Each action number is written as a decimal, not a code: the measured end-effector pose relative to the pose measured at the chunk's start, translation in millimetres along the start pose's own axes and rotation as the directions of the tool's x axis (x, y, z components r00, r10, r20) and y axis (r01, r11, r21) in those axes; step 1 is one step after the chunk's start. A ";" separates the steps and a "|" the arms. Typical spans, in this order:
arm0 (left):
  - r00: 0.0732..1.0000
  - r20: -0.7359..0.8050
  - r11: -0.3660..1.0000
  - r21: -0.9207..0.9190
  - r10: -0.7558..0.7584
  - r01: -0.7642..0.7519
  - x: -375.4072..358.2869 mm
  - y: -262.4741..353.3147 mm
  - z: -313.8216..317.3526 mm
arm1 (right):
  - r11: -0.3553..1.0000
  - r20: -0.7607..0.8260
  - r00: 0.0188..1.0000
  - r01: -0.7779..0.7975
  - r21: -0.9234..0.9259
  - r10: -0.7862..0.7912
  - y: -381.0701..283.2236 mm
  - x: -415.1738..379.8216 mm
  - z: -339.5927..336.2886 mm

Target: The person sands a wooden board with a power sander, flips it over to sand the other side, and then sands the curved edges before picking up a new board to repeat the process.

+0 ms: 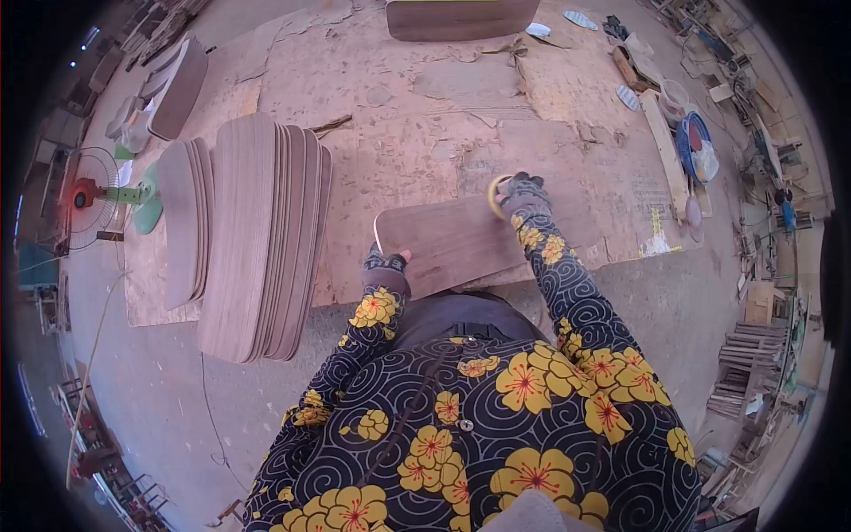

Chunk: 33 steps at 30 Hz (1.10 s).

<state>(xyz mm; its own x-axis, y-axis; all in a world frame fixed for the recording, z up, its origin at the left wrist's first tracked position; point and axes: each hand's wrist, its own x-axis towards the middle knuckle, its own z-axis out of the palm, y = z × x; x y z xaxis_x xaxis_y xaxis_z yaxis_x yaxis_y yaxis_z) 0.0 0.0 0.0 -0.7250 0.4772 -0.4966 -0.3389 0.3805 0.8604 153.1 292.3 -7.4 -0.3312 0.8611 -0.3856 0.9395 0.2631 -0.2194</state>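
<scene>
A flat brown wooden board (pixel 443 238) with rounded corners lies in front of me at the table's near edge. My left hand (pixel 387 263), in a dark fingerless glove, grips its left end, with the thumb on the upper face. Over the board's right part, my right hand (pixel 523 191), gloved the same way, is closed on a yellowish ring that looks like a roll of tape (pixel 495 197). The roll stands on edge near the board's far side. The right hand's fingertips are partly hidden.
To the left stand a large stack of curved boards (pixel 257 239) and a smaller stack (pixel 184 222), near a fan (pixel 93 193). Another board stack (pixel 461 22) sits at the far edge. A blue basket (pixel 691 146) is at right. Worn sheeting covers the table (pixel 381 151).
</scene>
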 end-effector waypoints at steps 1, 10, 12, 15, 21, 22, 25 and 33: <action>1.000 -0.003 0.999 0.030 -0.015 0.015 -1.5 6.9 1.4 | 0.993 -0.015 0.995 0.092 -0.079 -0.094 -7.1 -6.1 1.2; 1.000 -0.014 0.997 0.081 0.009 -0.008 -7.3 0.9 -3.2 | 0.996 -0.053 0.995 -0.084 -0.026 0.082 -21.9 -29.1 -31.3; 1.000 -0.013 0.994 0.105 0.003 -0.001 -10.1 7.6 -1.4 | 0.993 -0.042 0.997 0.060 -0.102 -0.065 -20.5 -17.5 -6.9; 1.000 -0.008 0.994 0.109 0.018 -0.017 -7.4 0.9 -1.4 | 0.989 -0.012 0.989 0.148 -0.026 -0.148 -58.7 -63.6 -25.7; 0.998 -0.005 0.990 0.128 0.058 -0.057 -16.3 9.1 -1.8 | 0.989 -0.020 0.989 0.145 -0.039 -0.146 -55.7 -50.9 -20.7; 0.997 -0.011 0.990 0.122 0.075 -0.074 -11.7 -1.2 -1.7 | 0.997 -0.023 0.996 0.083 0.011 -0.083 -51.0 -48.7 -24.0; 0.996 -0.023 0.990 0.115 0.084 -0.081 -9.1 -7.7 -0.4 | 0.996 0.003 0.997 0.077 -0.043 -0.077 -39.2 -34.7 -20.0; 0.997 0.013 0.987 0.139 0.075 -0.076 -7.3 -7.2 -1.7 | 0.951 0.061 0.949 0.309 0.013 -0.309 -71.5 -83.7 -17.9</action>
<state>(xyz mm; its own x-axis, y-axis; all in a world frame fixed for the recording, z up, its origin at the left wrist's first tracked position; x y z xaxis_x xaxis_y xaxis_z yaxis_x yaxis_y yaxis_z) 6.7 -7.5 -2.4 -0.7404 0.5148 -0.4321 -0.1962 0.4494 0.8715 115.2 209.1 56.6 -0.6101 0.7093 -0.3530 0.7900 0.5107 -0.3392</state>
